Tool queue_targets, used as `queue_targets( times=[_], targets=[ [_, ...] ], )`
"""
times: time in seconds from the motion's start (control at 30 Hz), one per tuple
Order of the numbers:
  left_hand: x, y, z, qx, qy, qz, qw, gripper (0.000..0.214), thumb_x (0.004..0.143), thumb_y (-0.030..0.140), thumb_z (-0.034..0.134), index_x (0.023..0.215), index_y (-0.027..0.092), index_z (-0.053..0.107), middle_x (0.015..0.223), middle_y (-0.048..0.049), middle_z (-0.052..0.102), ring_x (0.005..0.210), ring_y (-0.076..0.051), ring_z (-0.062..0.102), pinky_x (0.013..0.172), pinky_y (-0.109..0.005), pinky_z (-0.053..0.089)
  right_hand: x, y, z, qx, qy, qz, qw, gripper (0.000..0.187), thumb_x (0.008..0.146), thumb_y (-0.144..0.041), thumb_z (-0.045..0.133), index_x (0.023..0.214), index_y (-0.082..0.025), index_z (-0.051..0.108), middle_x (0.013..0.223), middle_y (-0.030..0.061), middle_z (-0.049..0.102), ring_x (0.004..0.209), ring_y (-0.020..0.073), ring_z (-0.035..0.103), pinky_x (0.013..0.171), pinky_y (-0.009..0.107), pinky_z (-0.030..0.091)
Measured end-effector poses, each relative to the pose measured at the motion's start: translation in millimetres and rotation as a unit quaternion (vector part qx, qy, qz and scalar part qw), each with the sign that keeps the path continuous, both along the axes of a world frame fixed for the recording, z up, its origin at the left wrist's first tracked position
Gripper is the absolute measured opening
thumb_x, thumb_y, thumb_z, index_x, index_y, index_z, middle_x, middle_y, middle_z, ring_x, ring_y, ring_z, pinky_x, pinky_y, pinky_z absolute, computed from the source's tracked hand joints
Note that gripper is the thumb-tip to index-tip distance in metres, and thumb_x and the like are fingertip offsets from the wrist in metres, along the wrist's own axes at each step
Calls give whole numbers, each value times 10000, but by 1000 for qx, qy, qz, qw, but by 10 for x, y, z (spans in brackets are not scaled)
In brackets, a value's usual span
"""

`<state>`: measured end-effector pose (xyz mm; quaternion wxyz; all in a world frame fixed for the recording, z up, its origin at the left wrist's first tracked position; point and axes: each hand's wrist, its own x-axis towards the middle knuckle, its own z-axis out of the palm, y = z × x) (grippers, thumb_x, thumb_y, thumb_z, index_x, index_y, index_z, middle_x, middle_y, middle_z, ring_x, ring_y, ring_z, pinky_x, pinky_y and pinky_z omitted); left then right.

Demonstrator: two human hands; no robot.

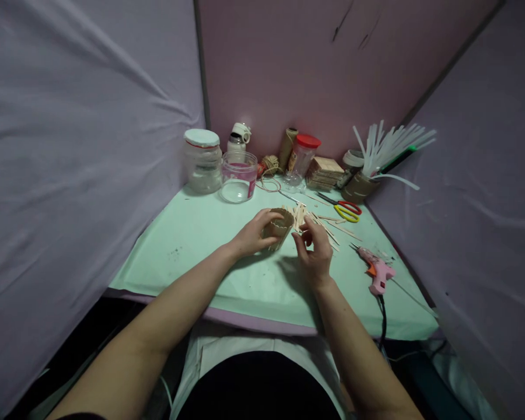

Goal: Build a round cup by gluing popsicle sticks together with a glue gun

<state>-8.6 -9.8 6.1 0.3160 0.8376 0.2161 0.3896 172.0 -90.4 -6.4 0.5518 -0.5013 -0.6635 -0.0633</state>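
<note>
Near the middle of the table, my left hand (262,232) is wrapped round a cup with a wavy rim (284,224), which seems made of flat wooden sticks. The cup leans a little, and fingers cover its left side. Just to its right, my right hand (315,248) has its fingers curled in toward the thumb, beside a loose pile of wooden sticks (330,233). Whether a stick is between those fingertips is too small to tell.
A pink glue gun (378,271) lies at the right with its cord over the front edge. Scissors (345,209) lie behind the sticks. Along the back stand a lidded jar (202,163), an open tub (238,181), a red-lidded container (304,157) and a holder of glue sticks (361,186).
</note>
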Motion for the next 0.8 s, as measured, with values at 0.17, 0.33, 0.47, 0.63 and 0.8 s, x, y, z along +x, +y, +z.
queue_targets(
  times=[0.17, 0.33, 0.47, 0.63, 0.8],
  targets=[
    [-13, 11, -79, -65, -21, -12, 998, 827, 733, 196, 703, 1458, 271, 312, 1416, -122, 473, 1288, -275, 497, 1069, -444, 415, 114, 62, -120, -171, 88, 86, 978, 644, 785, -382, 728, 1357, -220, 482, 1188, 135, 645, 1022, 250, 642, 783, 392, 555],
    [-38, 54, -150, -134, 27, -17, 991, 1023, 668, 248, 773, 1506, 215, 188, 1424, -165, 484, 1248, -310, 537, 1039, -456, 434, 70, 127, -149, -261, 25, 129, 956, 595, 741, -324, 767, 1275, -196, 536, 1203, 125, 663, 1064, 264, 636, 899, 421, 510],
    [-45, 94, -138, -144, 63, -11, 988, 799, 649, 258, 775, 1358, 167, 418, 1345, -150, 557, 1214, -320, 547, 1011, -461, 453, 17, 163, -170, -276, 29, 112, 954, 527, 739, -287, 746, 1217, -176, 556, 1136, 109, 691, 990, 245, 654, 846, 381, 516],
    [-47, 122, -175, -136, 68, -9, 988, 775, 671, 290, 765, 1350, 177, 408, 1336, -140, 567, 1207, -310, 552, 1013, -454, 450, 13, 187, -224, -265, 28, 101, 959, 496, 756, -304, 722, 1200, -168, 548, 1123, 112, 686, 974, 231, 643, 830, 359, 504],
    [-47, 117, -206, -127, 87, 4, 988, 810, 658, 313, 774, 1356, 170, 388, 1342, -140, 560, 1213, -323, 545, 998, -447, 450, 13, 194, -262, -273, 21, 92, 957, 524, 753, -341, 722, 1206, -169, 522, 1120, 116, 674, 965, 236, 635, 814, 362, 499]
  ],
)
